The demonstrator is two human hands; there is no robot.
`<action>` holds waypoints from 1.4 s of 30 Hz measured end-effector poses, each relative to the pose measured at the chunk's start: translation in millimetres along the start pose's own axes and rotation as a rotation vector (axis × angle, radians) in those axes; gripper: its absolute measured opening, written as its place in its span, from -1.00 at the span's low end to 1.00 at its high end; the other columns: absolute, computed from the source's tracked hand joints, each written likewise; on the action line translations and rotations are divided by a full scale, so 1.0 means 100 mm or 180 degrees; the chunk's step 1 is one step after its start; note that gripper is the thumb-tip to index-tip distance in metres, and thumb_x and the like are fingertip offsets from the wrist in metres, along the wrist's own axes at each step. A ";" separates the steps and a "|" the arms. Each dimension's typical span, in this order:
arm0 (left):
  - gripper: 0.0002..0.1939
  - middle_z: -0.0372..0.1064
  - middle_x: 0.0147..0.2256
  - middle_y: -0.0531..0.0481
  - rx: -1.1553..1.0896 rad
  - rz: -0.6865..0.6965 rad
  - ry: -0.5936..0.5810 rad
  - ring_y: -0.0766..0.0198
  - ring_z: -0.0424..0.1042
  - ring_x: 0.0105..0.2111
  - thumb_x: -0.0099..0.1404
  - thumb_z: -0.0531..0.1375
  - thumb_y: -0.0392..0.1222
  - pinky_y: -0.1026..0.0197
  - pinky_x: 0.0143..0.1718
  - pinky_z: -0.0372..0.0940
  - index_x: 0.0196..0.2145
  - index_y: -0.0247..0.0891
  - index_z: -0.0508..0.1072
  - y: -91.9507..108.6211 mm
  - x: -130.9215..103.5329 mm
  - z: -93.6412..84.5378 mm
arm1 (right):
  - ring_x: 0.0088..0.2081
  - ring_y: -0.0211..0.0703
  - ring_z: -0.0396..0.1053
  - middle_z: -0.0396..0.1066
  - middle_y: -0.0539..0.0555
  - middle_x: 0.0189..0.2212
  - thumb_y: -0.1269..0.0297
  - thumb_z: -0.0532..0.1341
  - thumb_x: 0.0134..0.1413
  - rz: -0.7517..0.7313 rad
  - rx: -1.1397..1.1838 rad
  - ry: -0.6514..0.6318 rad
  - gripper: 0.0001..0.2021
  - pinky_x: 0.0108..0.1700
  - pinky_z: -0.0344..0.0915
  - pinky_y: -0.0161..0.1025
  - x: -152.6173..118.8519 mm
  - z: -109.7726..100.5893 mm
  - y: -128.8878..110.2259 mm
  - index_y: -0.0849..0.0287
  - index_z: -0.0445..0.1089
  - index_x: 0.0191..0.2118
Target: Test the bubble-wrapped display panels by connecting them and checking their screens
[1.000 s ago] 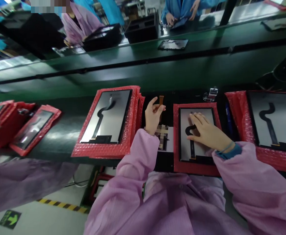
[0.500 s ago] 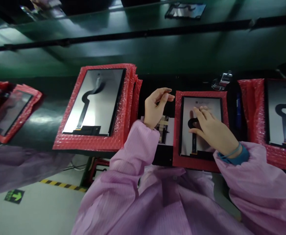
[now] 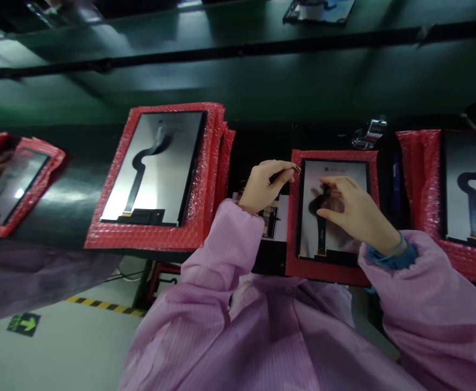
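Red padding is framing a glossy panel under the half-open right hand; the left hand is pinching a brownish strip.

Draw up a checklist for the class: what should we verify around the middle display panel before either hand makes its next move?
1. Display panel within the red sheet's edges: ok, red shows on all sides.
2. Small brownish piece held: ok, pinched in the left hand's fingertips.
3. Right hand's thumb and forefinger closed together: not ok, they are apart over the panel.
4. Black ribbon cable lying straight: not ok, it curves near its upper part.
5. Right fingers touching the cable's upper end: cannot tell, the hand partly covers it.
6. Blue pen off the red sheet: ok, it lies to the right.
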State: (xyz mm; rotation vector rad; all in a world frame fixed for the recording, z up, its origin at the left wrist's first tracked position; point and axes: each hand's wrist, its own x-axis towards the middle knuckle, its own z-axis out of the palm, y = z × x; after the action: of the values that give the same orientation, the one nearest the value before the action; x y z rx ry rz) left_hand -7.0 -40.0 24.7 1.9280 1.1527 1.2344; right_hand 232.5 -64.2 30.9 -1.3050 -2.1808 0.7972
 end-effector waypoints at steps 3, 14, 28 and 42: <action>-0.83 0.55 -0.39 0.02 0.0119 0.0141 -0.0156 0.29 0.49 -0.34 0.43 0.15 -0.25 0.16 -0.12 0.33 -0.28 -0.23 0.54 0.00 0.00 0.00 | 0.09 0.07 0.39 0.25 0.21 0.15 0.24 0.37 -0.02 0.0287 0.0975 0.0043 -0.48 0.10 0.48 0.10 0.04 0.02 0.02 0.10 0.33 0.10; -0.80 0.49 -0.41 0.05 0.0608 0.0058 -0.0568 0.20 0.43 -0.29 0.36 0.10 -0.28 0.04 0.01 0.22 -0.41 -0.18 0.45 0.02 0.00 -0.01 | 0.27 0.01 0.32 0.15 0.14 0.33 0.17 0.18 0.17 0.0522 0.1999 0.0005 -0.43 0.17 0.43 0.11 0.01 0.05 -0.10 -0.13 0.01 0.26; -0.82 0.47 -0.39 0.06 0.0856 0.0167 -0.1000 0.18 0.42 -0.24 0.32 0.07 -0.29 -0.06 0.14 0.04 -0.41 -0.19 0.40 0.00 -0.04 0.00 | -0.05 -0.05 0.38 0.48 0.12 -0.16 0.15 0.03 0.37 -0.0690 0.0666 -0.0259 -0.70 0.07 0.30 -0.02 0.07 0.19 -0.18 0.12 0.25 -0.42; -0.82 0.48 -0.43 0.08 0.0782 0.0274 -0.1204 0.20 0.43 -0.27 0.30 0.12 -0.29 -0.10 0.19 0.02 -0.45 -0.17 0.44 0.02 -0.06 0.00 | -0.06 0.02 0.35 0.48 0.14 -0.15 0.23 0.04 0.34 -0.0831 -0.0147 0.0259 -0.76 0.05 0.29 0.08 0.10 0.24 -0.13 0.10 0.31 -0.36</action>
State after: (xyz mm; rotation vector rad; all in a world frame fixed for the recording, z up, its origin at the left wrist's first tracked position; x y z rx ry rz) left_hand -7.2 -46.1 23.6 2.2904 1.0661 0.7455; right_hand 204.1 -66.1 23.8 -1.0258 -2.2552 0.5846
